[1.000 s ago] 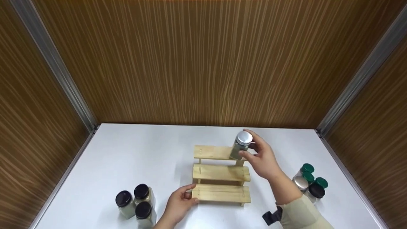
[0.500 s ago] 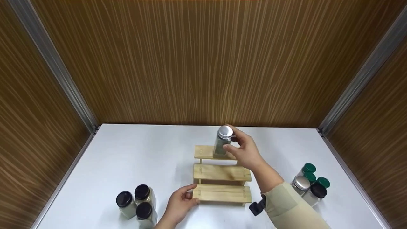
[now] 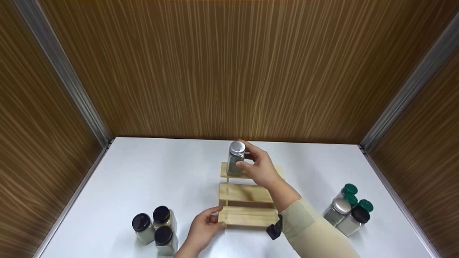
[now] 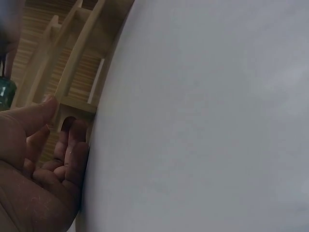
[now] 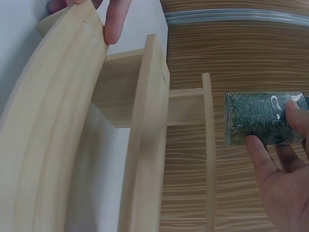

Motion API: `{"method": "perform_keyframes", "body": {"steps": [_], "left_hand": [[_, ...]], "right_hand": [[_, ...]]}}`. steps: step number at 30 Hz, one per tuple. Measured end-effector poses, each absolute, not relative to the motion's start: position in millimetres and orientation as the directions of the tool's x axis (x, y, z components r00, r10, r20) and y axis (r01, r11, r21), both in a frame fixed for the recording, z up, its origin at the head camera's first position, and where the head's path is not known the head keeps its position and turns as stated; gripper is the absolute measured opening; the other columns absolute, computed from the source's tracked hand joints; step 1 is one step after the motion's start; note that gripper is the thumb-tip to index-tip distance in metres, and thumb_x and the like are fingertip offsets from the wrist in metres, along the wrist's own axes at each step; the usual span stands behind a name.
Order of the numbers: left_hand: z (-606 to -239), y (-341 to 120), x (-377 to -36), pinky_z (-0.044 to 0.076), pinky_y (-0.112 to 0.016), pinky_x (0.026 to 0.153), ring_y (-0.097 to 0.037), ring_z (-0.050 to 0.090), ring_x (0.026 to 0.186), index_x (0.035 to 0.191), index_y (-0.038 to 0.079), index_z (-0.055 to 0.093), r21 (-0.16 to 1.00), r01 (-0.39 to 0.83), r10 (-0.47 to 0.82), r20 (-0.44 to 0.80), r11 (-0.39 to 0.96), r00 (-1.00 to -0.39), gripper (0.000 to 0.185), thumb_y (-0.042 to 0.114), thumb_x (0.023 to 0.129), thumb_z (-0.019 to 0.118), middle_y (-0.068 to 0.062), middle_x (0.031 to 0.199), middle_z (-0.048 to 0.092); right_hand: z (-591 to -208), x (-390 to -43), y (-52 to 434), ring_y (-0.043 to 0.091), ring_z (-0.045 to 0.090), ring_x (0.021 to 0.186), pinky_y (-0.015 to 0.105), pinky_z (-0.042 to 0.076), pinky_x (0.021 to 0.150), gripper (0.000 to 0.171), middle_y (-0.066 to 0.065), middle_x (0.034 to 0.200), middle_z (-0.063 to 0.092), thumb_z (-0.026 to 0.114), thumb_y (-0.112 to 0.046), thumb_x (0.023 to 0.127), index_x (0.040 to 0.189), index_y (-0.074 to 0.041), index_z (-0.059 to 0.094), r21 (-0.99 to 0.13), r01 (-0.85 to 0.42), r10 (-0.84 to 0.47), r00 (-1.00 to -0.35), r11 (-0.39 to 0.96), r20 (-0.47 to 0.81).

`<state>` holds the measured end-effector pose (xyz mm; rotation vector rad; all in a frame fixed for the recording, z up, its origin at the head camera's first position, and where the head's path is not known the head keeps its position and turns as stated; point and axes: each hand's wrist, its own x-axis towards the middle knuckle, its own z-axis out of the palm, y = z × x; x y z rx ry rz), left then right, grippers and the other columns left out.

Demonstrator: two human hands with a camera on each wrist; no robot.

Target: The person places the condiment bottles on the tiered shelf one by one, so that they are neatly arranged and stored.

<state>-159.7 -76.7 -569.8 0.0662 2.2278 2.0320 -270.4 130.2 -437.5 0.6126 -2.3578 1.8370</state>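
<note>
My right hand (image 3: 264, 169) grips a square glass jar (image 3: 235, 163) with a silver lid, thumb in front and fingers behind. The jar is upright over the left end of the top tier of a three-step wooden rack (image 3: 244, 192). Seen from the right wrist, dark green flakes fill the jar (image 5: 260, 118), and a small gap separates its base from the top board (image 5: 208, 145). My left hand (image 3: 203, 228) holds the left end of the lowest tier; in the left wrist view its thumb and curled fingers (image 4: 72, 154) are at the board's end.
Three black-lidded jars (image 3: 164, 236) stand on the white table (image 3: 161, 168) at left. At right, several jars cluster: green-lidded ones (image 3: 365, 205), a silver-lidded one (image 3: 336, 211) and a black-lidded one (image 3: 353, 222). Wood-grain panels (image 3: 229, 71) enclose the back and sides.
My right hand has carried the silver-lidded jar leftward along the top tier, from its right end to its left end. The left hand stays on the rack's lowest tier.
</note>
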Motion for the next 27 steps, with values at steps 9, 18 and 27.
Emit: {"method": "perform_keyframes", "body": {"steps": [9, 18, 27], "left_hand": [[-571, -74, -158, 0.057, -0.022, 0.075, -0.017, 0.065, 0.086, 0.137, -0.013, 0.061, 0.996, -0.04, 0.137, -0.051, 0.081, -0.989, 0.054, -0.009, 0.085, 0.077, -0.009, 0.095, 0.068], [-571, -74, -157, 0.057, -0.021, 0.075, -0.017, 0.064, 0.087, 0.137, -0.013, 0.06, 0.997, -0.033, 0.148, -0.043, 0.067, -0.988, 0.054, -0.008, 0.086, 0.077, -0.009, 0.096, 0.068], [-570, -73, -156, 0.057, -0.02, 0.074, -0.018, 0.066, 0.085, 0.136, -0.013, 0.061, 0.999, -0.022, 0.155, -0.029, 0.046, -0.988, 0.055, -0.008, 0.084, 0.079, -0.008, 0.092, 0.069]], "right_hand": [[-439, -270, 118, 0.039, 0.063, 0.125, 0.047, 0.058, 0.098, 0.069, 0.02, 0.139, 0.064, 0.073, 0.013, 0.092, 0.155, -0.002, 0.051, -0.936, -0.3, -0.241, -0.937, 0.186, 0.252], [-439, -269, 113, 0.045, 0.062, 0.123, 0.041, 0.061, 0.092, 0.066, 0.021, 0.134, 0.064, 0.072, 0.015, 0.091, 0.152, 0.0, 0.053, -0.936, -0.299, -0.234, -0.939, 0.188, 0.253], [-440, -268, 119, 0.041, 0.061, 0.127, 0.049, 0.055, 0.103, 0.078, 0.02, 0.134, 0.064, 0.078, 0.009, 0.089, 0.159, -0.002, 0.044, -0.932, -0.267, -0.214, -0.953, 0.246, 0.217]]}}
